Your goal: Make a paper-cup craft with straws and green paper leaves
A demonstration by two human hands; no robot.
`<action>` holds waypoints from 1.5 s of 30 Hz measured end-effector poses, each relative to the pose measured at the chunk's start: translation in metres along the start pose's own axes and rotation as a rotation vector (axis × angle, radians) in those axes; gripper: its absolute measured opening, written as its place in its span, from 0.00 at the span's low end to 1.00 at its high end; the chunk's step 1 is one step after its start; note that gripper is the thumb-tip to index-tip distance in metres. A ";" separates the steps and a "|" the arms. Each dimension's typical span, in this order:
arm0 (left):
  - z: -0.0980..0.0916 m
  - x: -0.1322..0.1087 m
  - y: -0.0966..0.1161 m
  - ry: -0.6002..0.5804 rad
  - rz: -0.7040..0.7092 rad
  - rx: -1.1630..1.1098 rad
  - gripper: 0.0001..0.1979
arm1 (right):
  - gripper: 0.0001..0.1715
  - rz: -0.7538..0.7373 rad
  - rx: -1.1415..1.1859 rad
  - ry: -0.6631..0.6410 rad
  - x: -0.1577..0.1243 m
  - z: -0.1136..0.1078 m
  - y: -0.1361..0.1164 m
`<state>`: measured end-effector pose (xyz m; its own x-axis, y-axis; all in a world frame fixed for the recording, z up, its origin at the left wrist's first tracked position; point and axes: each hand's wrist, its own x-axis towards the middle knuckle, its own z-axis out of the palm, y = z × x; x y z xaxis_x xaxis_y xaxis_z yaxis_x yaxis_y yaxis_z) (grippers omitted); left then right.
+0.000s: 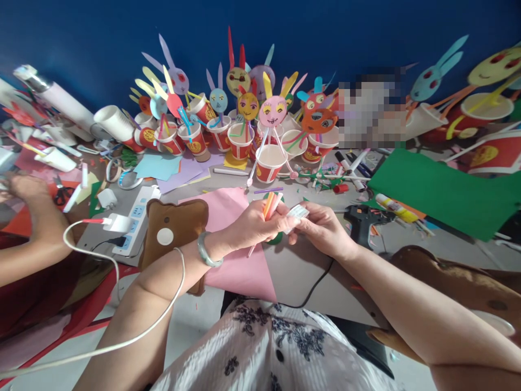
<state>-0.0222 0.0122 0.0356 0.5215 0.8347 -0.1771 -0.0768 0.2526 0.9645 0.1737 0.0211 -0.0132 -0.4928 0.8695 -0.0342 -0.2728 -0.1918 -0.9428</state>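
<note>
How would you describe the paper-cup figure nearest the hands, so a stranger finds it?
Below the blue wall, paper-cup figures line the table. Foremost, at the centre, stands one red cup. Its pink face with yellow ears sets it apart.

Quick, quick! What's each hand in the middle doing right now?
Left hand: closed, holding orange and pinkish strips.
Right hand: closed, pinching a small whitish piece; exactly what it is can't be told.
</note>
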 end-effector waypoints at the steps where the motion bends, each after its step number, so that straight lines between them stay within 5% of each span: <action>1: -0.001 0.000 0.000 -0.009 0.017 0.015 0.18 | 0.18 0.000 -0.001 -0.002 0.000 0.000 0.000; 10: -0.006 0.001 -0.001 -0.126 0.011 -0.056 0.18 | 0.22 0.033 0.031 0.041 0.002 -0.003 0.004; 25: 0.000 0.000 -0.003 0.029 0.035 -0.011 0.07 | 0.26 -0.034 -0.220 0.185 -0.004 0.011 -0.006; 45: 0.002 0.001 -0.004 -0.013 0.112 0.056 0.08 | 0.24 0.051 0.035 0.027 0.000 0.005 0.000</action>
<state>-0.0204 0.0108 0.0317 0.5232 0.8497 -0.0652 -0.0876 0.1298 0.9877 0.1696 0.0190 -0.0117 -0.4841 0.8702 -0.0911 -0.2774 -0.2514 -0.9273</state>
